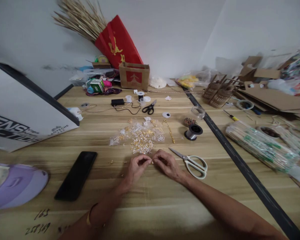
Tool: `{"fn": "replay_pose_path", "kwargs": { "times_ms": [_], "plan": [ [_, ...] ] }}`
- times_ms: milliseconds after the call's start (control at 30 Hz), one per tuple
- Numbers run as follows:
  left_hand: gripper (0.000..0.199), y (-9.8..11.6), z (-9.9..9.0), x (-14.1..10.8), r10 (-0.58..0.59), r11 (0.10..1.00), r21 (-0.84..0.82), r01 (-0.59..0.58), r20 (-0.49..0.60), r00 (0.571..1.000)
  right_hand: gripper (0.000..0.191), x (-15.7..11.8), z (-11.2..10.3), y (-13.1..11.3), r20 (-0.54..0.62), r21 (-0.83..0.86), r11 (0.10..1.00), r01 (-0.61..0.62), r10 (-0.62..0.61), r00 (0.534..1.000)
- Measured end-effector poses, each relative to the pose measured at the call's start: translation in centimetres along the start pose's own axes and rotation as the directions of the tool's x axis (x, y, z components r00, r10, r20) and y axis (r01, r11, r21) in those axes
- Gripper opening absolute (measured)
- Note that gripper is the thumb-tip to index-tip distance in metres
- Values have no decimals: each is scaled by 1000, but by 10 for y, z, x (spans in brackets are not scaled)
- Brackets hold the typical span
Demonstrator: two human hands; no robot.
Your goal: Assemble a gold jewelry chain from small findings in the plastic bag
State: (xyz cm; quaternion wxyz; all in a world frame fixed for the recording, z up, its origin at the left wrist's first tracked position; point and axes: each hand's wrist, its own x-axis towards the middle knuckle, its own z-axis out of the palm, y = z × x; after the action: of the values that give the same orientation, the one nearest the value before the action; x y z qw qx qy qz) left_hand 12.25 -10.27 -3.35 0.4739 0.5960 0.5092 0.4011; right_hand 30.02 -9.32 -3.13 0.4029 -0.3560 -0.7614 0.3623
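Note:
My left hand point(137, 167) and my right hand point(167, 165) meet at the fingertips just in front of a pile of small gold and silver beads or charms point(142, 145). Both are closed in a pinch. A tiny gold-coloured piece point(152, 162) shows between them, too small to name. Thin pale strands seem to run down the wood below the fingers. To the right of my right hand lie white-handled scissors point(195, 164), their blades apart. Behind them is a gold chain point(169, 131). Small clear bags point(115, 140) surround the pile.
A black phone point(76, 176) lies left, near a purple visor point(22, 186) and a large white box point(27, 110). Right of the beads stand a wire spool point(193, 132) and a jar of beads point(189, 122). Black scissors point(149, 108) lie farther back. Bagged sticks point(261, 145) fill the right.

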Motion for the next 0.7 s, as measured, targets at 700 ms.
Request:
{"fn": "replay_pose_path", "kwargs": {
  "times_ms": [700],
  "plan": [
    [10, -1, 1, 0, 60, 997, 55, -61, 29, 998, 20, 0, -1, -3, 23, -2, 999, 34, -34, 999]
  ]
}}
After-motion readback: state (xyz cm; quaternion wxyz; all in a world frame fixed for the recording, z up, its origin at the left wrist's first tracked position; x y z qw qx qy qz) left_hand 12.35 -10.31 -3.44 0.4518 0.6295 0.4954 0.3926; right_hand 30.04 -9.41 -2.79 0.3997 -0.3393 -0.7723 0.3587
